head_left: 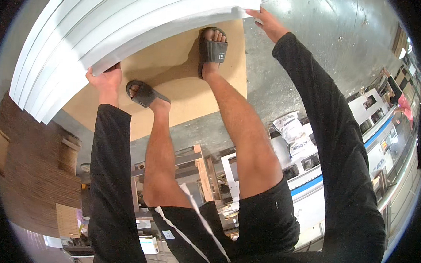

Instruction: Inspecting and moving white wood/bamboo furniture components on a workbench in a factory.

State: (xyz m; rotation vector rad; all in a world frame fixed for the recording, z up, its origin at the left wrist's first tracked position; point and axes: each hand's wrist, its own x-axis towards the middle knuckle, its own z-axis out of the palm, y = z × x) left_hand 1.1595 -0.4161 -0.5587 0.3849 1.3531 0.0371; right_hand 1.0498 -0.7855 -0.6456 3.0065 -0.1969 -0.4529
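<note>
White top board (144,23) looks stiff, wide and heavy (stack's big), left hand (107,77) and right hand (267,21) gripping its near corners.

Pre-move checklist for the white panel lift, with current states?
1. Left hand grips the top white panel at its near corner: ok.
2. Right hand on the panel's other corner: ok, though fingers look only lightly hooked.
3. Only one panel lifted off the stack: cannot tell.
4. Feet steady: both sandals on the brown board: ok.
5. Toes covered: not ok, sandals are open.
6. Floor beside the board free: cannot tell.
</note>
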